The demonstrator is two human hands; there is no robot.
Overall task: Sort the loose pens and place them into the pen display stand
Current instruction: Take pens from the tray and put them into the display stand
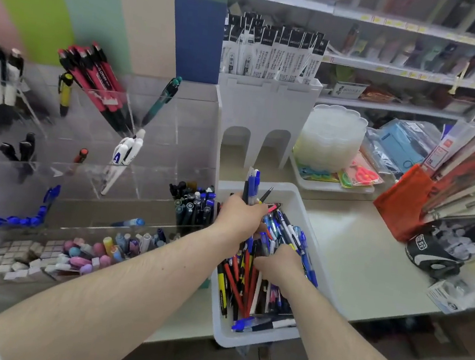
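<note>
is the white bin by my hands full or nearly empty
Fairly full: the white plastic bin holds a dense pile of mixed loose pens covering its floor.

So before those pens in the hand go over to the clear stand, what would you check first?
1. Left hand grips its bunch of blue pens firmly: ok, fingers are curled round them, tips pointing up.
2. Bunch is all one kind: not ok, a dark pen angles out beside the blue ones.
3. Right hand is free of the pile: not ok, it is down among the pens in the white bin; whether it holds one, cannot tell.
4. Matching slot in the pen display stand: ok, blue pens already lie in a lower left compartment.
5. Room in that compartment: cannot tell, the picture is blurred there.
</note>
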